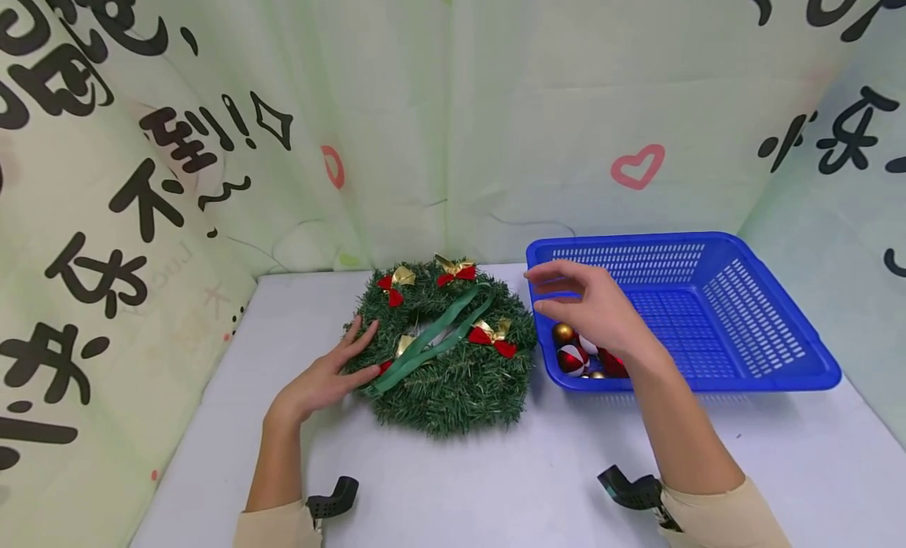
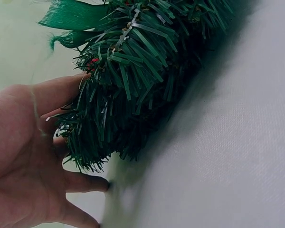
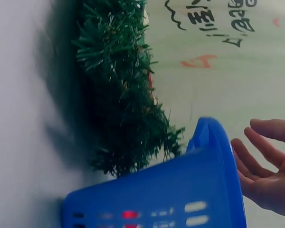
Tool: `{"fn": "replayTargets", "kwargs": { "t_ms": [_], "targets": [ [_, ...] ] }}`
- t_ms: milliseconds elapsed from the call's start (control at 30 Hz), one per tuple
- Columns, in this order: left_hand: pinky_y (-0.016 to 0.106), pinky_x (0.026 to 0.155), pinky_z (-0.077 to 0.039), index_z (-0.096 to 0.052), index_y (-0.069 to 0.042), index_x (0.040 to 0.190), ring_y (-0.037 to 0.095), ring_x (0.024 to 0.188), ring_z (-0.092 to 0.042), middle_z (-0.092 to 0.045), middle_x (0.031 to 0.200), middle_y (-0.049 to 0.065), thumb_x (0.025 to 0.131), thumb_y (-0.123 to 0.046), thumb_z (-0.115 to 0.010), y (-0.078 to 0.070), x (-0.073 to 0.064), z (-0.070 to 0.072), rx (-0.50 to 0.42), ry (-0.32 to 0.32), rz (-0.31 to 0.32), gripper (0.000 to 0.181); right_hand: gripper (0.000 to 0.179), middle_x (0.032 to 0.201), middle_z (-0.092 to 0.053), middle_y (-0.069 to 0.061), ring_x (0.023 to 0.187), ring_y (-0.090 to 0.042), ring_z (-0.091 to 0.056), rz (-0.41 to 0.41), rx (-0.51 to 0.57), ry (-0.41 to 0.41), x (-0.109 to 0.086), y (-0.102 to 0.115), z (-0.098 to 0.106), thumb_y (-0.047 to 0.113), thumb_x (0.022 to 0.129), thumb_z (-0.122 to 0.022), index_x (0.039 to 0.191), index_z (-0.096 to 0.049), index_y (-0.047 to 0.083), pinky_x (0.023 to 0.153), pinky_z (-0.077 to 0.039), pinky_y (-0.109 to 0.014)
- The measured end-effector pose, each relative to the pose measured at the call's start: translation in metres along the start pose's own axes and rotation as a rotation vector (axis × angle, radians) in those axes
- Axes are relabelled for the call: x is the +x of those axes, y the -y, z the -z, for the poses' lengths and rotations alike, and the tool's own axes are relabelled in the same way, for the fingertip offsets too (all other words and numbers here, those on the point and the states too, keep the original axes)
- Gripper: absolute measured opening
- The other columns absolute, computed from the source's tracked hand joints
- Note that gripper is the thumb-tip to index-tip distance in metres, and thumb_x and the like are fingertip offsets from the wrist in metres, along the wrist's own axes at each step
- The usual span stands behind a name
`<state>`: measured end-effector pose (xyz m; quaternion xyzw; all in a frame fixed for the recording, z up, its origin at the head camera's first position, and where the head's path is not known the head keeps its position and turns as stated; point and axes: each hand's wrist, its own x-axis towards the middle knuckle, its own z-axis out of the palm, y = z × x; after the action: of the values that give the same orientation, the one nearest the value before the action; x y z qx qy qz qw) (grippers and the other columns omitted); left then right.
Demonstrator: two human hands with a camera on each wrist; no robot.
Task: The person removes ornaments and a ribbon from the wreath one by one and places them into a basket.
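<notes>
A green Christmas wreath (image 1: 453,399) with red and gold bows (image 1: 493,337) and a loose green ribbon (image 1: 425,351) lies flat on the white table. My left hand (image 1: 327,381) rests on its left edge, fingers spread, the thumb near a red bow; the left wrist view shows the hand (image 2: 28,152) against the bristles. Over the left end of a blue basket (image 1: 736,328) hangs my right hand (image 1: 598,304), fingers loosely bent and nothing between them. Below it in the basket lie several baubles (image 1: 572,359), red-and-white and gold.
The basket stands right of the wreath, its left rim close to the wreath's edge. Behind the table hangs a pale green curtain (image 1: 495,123) with black writing and red hearts. Each forearm wears a black wrist mount (image 1: 334,497) near the sleeve.
</notes>
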<state>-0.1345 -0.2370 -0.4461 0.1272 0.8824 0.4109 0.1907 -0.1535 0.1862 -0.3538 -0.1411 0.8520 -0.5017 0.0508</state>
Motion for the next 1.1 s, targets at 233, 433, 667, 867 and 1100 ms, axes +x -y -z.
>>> {"fn": "replayTargets", "kwargs": {
  "t_ms": [233, 433, 667, 867, 1100],
  "targets": [
    [0.075, 0.120, -0.016, -0.012, -0.036, 0.168, 0.046, 0.160, -0.002, 0.011, 0.176, -0.004, 0.106, -0.044, -0.060, 0.001, 0.001, 0.001, -0.002, 0.002, -0.002, 0.079, 0.039, 0.137, -0.067, -0.005, 0.129, -0.025, -0.063, -0.037, 0.145, 0.055, 0.026, 0.015, -0.017, 0.019, 0.099, -0.073, 0.137, -0.066, 0.019, 0.110, -0.049, -0.050],
    [0.074, 0.120, -0.017, -0.012, -0.038, 0.168, 0.045, 0.160, -0.002, 0.011, 0.176, -0.005, 0.105, -0.045, -0.060, 0.002, 0.001, 0.000, -0.008, 0.001, 0.000, 0.079, 0.044, 0.142, -0.063, -0.010, 0.132, -0.029, -0.061, -0.106, 0.261, 0.083, 0.049, 0.021, -0.028, 0.014, 0.099, -0.071, 0.142, -0.063, 0.015, 0.115, -0.044, -0.052],
    [0.074, 0.120, -0.017, -0.013, -0.038, 0.168, 0.044, 0.160, -0.002, 0.011, 0.176, -0.007, 0.105, -0.047, -0.060, 0.002, 0.002, 0.001, -0.005, -0.002, -0.006, 0.080, 0.046, 0.149, -0.057, -0.018, 0.136, -0.034, -0.057, -0.168, 0.370, 0.085, 0.067, 0.021, -0.039, 0.006, 0.098, -0.068, 0.144, -0.060, 0.006, 0.116, -0.044, -0.052],
    [0.074, 0.121, -0.017, -0.013, -0.037, 0.168, 0.044, 0.161, -0.001, 0.011, 0.176, -0.006, 0.105, -0.045, -0.061, 0.001, 0.001, 0.001, -0.015, 0.008, -0.008, 0.079, 0.048, 0.152, -0.051, -0.025, 0.138, -0.038, -0.054, -0.214, 0.422, 0.053, 0.080, 0.015, -0.049, -0.003, 0.098, -0.064, 0.146, -0.056, -0.002, 0.115, -0.047, -0.048],
    [0.074, 0.121, -0.016, -0.013, -0.038, 0.168, 0.044, 0.160, -0.001, 0.011, 0.176, -0.006, 0.105, -0.045, -0.060, 0.001, 0.001, 0.001, -0.003, 0.006, -0.006, 0.079, 0.050, 0.151, -0.052, -0.025, 0.142, -0.039, -0.049, -0.223, 0.253, 0.060, 0.084, 0.010, -0.053, -0.004, 0.094, -0.067, 0.144, -0.059, 0.000, 0.115, -0.044, -0.054]
  ]
}}
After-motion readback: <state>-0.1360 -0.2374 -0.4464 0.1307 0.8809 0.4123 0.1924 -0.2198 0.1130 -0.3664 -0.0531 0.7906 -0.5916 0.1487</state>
